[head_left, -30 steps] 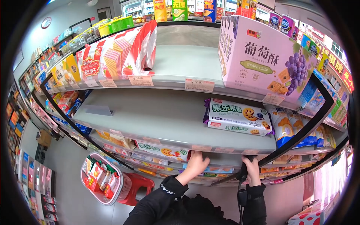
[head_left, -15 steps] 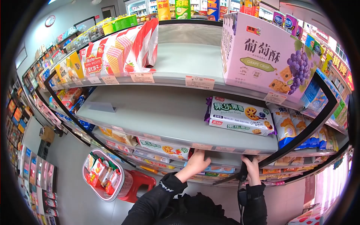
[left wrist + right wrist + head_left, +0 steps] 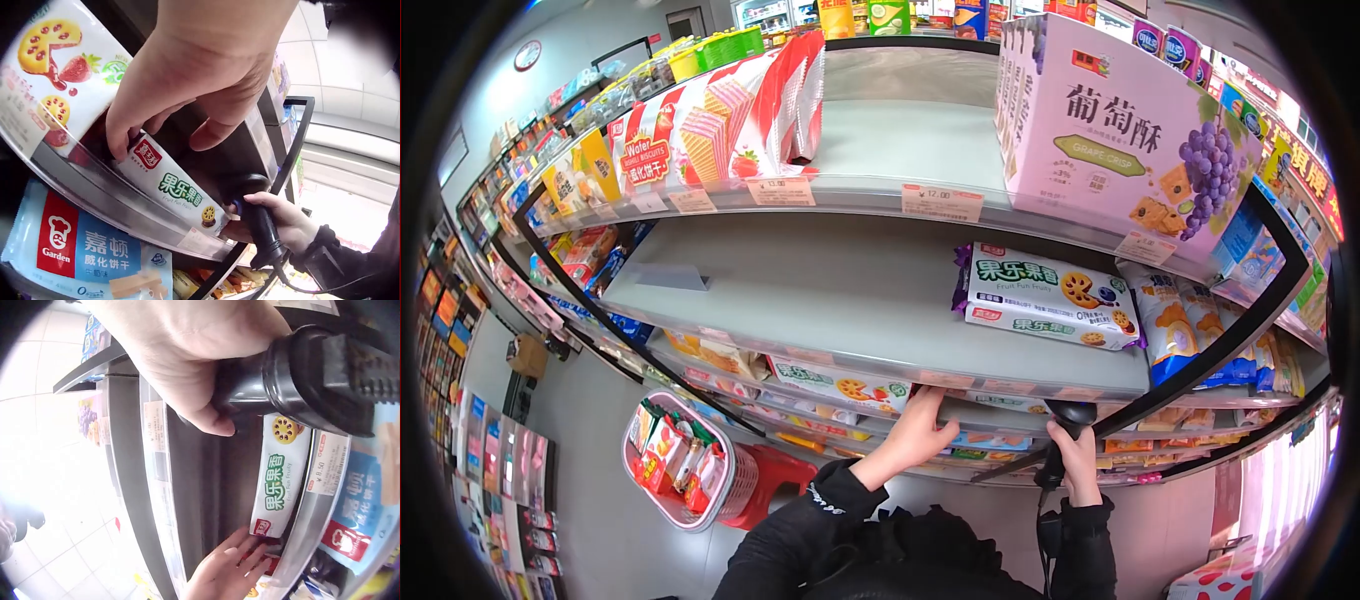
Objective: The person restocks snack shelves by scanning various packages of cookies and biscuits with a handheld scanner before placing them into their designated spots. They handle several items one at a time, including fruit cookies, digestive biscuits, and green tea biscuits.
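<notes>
Pack (image 3: 172, 181) lies inside the shelf (image 3: 125, 215) edge, room behind. Left hand (image 3: 200, 69), fingers apart, touches it; right hand (image 3: 187, 347) grips a black tool (image 3: 250, 381).

From the head we faced down toward the shelf (image 3: 830, 290); both close wrist views shared one white pack (image 3: 172, 184).

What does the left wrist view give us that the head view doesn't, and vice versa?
Only left wrist: the legible Garden label on the light-blue pack, plus the red logo at the end of the white pack by the left hand.

Only head: the wall clock, the pink-rimmed basket and the strawberry wafer packs.

Both: the two hands, that white pack, and the black device gripped by the right hand.
</notes>
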